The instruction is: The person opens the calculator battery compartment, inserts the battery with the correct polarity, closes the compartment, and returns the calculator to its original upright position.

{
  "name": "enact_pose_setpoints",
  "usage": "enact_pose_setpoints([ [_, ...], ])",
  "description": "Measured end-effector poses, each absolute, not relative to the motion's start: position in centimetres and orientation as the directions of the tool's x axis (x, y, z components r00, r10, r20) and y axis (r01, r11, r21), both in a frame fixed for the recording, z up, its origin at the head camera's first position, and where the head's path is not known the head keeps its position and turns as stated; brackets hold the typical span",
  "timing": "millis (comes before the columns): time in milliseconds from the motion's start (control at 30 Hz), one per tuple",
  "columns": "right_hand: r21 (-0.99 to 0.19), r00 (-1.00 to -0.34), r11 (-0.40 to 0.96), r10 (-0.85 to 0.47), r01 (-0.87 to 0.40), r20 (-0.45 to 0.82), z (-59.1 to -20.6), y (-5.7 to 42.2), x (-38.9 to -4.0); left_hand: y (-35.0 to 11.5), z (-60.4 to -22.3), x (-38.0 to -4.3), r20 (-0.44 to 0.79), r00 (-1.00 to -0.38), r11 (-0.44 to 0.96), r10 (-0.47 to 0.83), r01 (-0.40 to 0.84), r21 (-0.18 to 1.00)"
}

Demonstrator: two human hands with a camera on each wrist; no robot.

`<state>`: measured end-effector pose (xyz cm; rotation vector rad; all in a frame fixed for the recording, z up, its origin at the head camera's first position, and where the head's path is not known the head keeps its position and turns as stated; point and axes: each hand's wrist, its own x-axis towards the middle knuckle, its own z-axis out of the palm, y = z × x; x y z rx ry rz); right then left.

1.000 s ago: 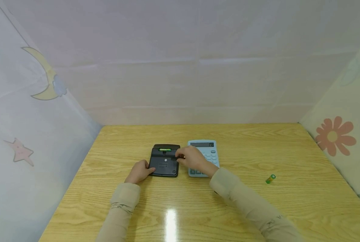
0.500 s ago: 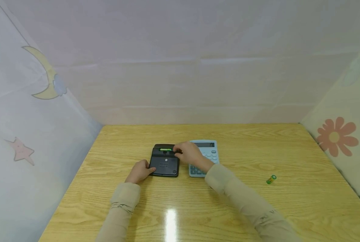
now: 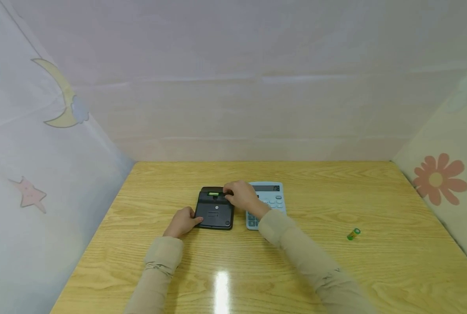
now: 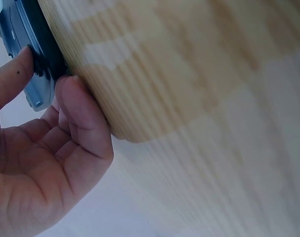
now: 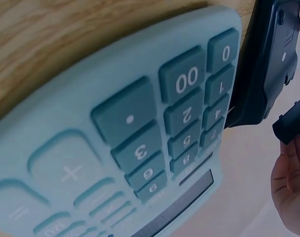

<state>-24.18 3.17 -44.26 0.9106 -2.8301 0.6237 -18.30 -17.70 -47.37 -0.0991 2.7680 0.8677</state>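
Observation:
A black calculator (image 3: pixel 210 220) lies face down on the table, its battery slot uncovered at the far end. Inside the slot sits a green battery (image 3: pixel 214 193), partly shaded by my right hand. My left hand (image 3: pixel 181 222) grips the calculator's left edge, thumb on the back and fingers curled at the side, as the left wrist view also shows. Between the fingertips of my right hand (image 3: pixel 242 195) is a small black battery cover (image 5: pixel 289 122), held just above the calculator near the slot.
Right of the black calculator lies a light blue calculator (image 3: pixel 273 189), face up with digits on its display, partly under my right wrist. A loose green battery (image 3: pixel 353 234) rests farther right on the wooden table (image 3: pixel 316 270). Printed cloth walls (image 3: pixel 202 122) stand around the table.
My right hand has moved left and slightly away from me with the battery cover, from the calculator's right edge toward the slot. My left hand keeps its grip.

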Motion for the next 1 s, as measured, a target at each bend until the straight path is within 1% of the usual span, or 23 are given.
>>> enact_pose_setpoints([
  [200, -0.317, -0.831, 0.768, -0.517, -0.557, 0.207, -44.8, 2.4, -24.8, -17.6, -47.4, -18.3, -0.246, -0.969, 0.819, 0.002, -0.139, 0.556],
  [467, -0.284, -0.825, 0.775, -0.516, -0.565, 0.231, -45.1, 1.5, -25.0, -17.8, -47.6, -18.3, -0.241, -0.971, 0.820, 0.003, -0.136, 0.556],
  [800, -0.301, -0.825, 0.770, -0.506, -0.563, 0.252, -45.3, 0.4, -24.9, -17.8, -47.9, -18.5, -0.244, -0.970, 0.821, -0.003, -0.142, 0.553],
  [1000, -0.288, -0.824, 0.774, -0.502, -0.563, 0.262, -45.5, -0.2, -25.1, -17.7, -47.6, -18.4, -0.246, -0.969, 0.825, -0.011, -0.148, 0.545],
])
